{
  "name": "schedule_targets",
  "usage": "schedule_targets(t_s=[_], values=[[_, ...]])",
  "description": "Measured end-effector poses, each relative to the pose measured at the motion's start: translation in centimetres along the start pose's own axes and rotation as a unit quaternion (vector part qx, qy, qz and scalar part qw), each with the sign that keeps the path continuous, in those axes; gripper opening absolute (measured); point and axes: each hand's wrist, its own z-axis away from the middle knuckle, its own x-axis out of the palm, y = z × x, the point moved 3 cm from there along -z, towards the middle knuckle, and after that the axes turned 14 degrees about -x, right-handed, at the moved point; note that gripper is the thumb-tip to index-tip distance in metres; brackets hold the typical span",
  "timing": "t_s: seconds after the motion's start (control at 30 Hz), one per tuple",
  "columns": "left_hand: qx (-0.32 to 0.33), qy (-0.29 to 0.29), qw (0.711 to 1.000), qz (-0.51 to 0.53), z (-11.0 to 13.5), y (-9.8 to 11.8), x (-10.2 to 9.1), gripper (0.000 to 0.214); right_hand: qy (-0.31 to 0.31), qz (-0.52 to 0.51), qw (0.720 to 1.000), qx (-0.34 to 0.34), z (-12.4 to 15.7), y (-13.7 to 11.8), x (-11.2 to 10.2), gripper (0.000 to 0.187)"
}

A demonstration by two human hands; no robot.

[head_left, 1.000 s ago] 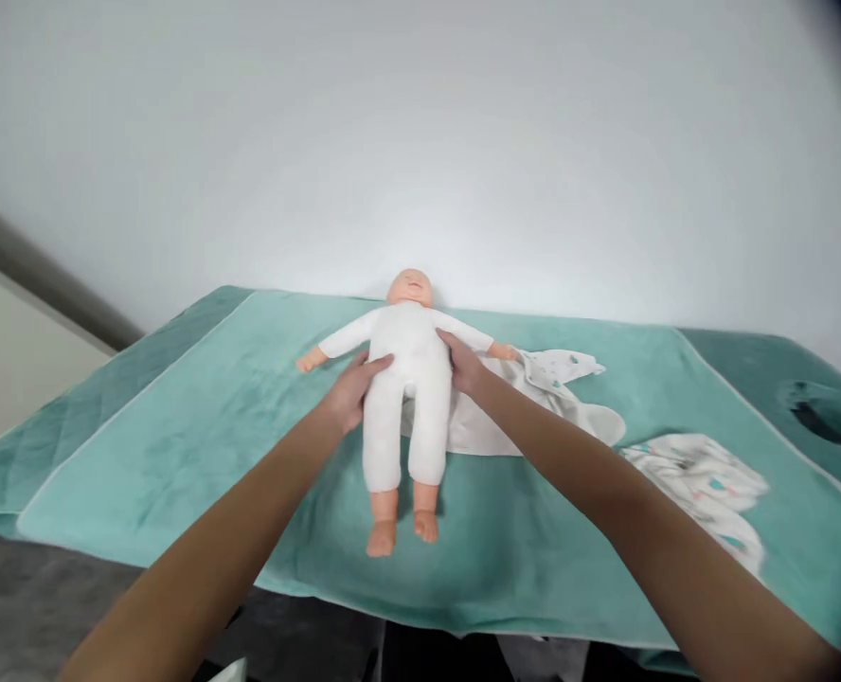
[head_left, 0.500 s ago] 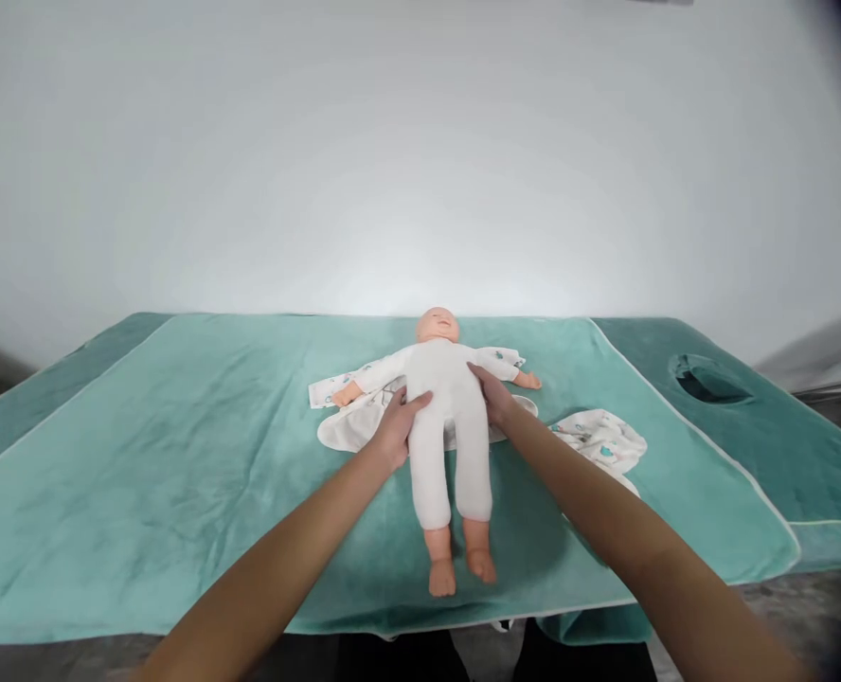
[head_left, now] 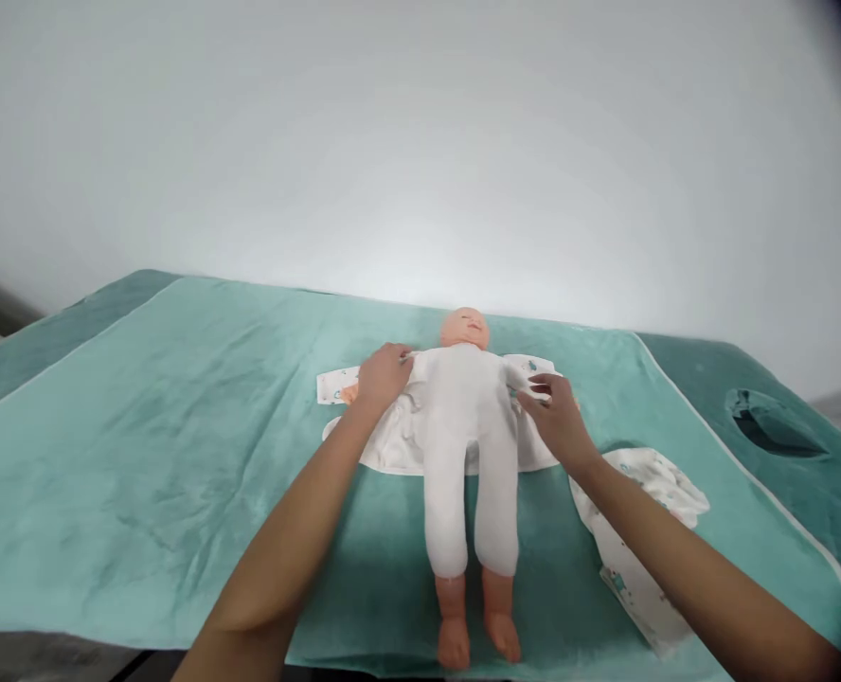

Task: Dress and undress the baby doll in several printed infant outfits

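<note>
A baby doll [head_left: 467,398] in a white cloth body lies on its back, head toward the wall, bare feet toward me. Under its upper body a white printed baby shirt [head_left: 399,440] is spread out, with its sleeves lying beneath the doll's arms. My left hand [head_left: 384,377] is at the doll's shoulder on the left, fingers closed on white cloth that looks like the shirt; it covers most of that arm. My right hand [head_left: 554,415] is over the other arm, thumb and fingers apart beside the doll's chest.
A second white printed garment [head_left: 652,483] lies crumpled to the right, partly behind my right forearm. The teal cover [head_left: 143,455] spreads across the padded table. An oval hole [head_left: 776,426] is at the table's right end, and a pale wall [head_left: 420,152] rises behind.
Both hands have left the doll's waist and moved up and outward to its arms. The shirt's body now shows spread on both sides of the doll. My view has shifted slightly.
</note>
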Motion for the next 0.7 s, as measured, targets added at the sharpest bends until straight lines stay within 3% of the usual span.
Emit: schedule_targets(t_s=[0.07, 0.17, 0.3, 0.4, 0.53, 0.7], values=[[-0.032, -0.005, 0.999, -0.025, -1.2, -0.5, 0.5, 0.03, -0.071, 0.097, 0.986, -0.118, -1.1, -3.4, 2.0, 0.034], [-0.027, 0.014, 0.998, -0.05, -1.5, -0.5, 0.8, 0.037, -0.228, 0.206, 0.926, -0.222, -3.9, -6.9, 7.5, 0.028], [-0.006, -0.073, 0.997, -0.02, -1.7, -0.7, -0.6, 0.03, -0.395, 0.295, 0.836, -0.24, -8.0, -7.2, 15.4, 0.028], [-0.003, -0.122, 0.992, 0.039, -2.5, -2.2, -2.3, 0.027, -0.481, 0.285, 0.8, -0.219, -9.8, -5.9, 18.9, 0.035], [-0.037, -0.175, 0.971, 0.161, -3.4, -4.8, -3.3, 0.02, -0.53, 0.23, 0.79, -0.205, -10.1, -4.8, 19.5, 0.028], [-0.061, -0.299, 0.909, 0.285, -3.5, -6.1, -3.5, 0.029, -0.454, 0.18, 0.838, -0.244, -9.5, -4.7, 16.2, 0.029]])
